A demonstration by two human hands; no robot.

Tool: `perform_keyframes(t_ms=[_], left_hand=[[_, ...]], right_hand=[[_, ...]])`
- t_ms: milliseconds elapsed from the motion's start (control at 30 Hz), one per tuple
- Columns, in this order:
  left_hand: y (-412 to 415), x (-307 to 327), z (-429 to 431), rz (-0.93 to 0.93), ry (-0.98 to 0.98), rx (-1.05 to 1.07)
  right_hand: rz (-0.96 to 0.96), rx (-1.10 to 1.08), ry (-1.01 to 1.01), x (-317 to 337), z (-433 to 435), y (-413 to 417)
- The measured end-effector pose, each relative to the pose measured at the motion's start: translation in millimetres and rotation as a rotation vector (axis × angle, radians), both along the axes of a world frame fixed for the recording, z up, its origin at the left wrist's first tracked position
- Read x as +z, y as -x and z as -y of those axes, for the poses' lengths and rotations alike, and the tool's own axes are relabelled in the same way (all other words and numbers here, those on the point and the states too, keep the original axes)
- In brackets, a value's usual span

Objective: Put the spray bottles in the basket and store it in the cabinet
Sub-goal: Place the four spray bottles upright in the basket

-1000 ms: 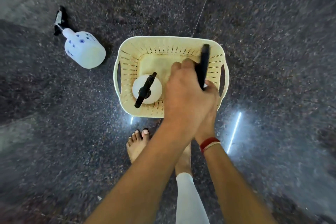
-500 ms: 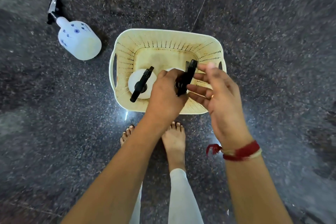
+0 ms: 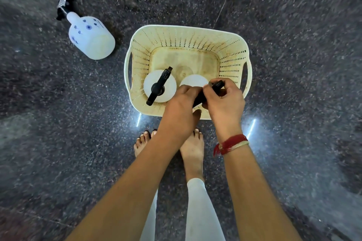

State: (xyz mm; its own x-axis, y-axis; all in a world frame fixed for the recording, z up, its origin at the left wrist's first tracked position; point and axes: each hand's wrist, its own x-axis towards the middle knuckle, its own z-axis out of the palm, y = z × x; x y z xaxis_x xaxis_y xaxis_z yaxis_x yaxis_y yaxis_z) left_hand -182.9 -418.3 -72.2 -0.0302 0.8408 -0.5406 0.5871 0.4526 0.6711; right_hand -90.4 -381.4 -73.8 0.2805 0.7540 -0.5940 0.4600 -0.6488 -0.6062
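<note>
A cream perforated basket (image 3: 188,37) stands on the dark floor. Inside it, near the front left, a white spray bottle (image 3: 167,86) with a black trigger head stands upright. Beside it on the right stands a second white spray bottle (image 3: 193,81), its black head mostly hidden by my hands. My left hand (image 3: 181,109) and my right hand (image 3: 225,100) are both closed around that black head over the basket's front edge. A third spray bottle (image 3: 90,37), white with blue flowers, lies on its side on the floor left of the basket.
My bare feet (image 3: 191,148) stand just in front of the basket. Speckled dark stone floor (image 3: 293,64) surrounds everything, with bright light reflections near the basket's front corners. No cabinet is in view.
The second bottle has come down into the basket beside the first. My right hand, open half a second ago, has closed on its black head alongside my left hand.
</note>
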Motion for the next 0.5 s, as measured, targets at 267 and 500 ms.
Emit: perform_keyframes(t_ms=[267,500], left_hand=[[7,6,9,-0.175,0.012,0.036],[-2,-2,4,-0.121,0.028,-0.082]], right_hand=[[-0.091,-0.037,0.103,-7,1,3],[0.11,0.081,0.032,-11,0,-1]])
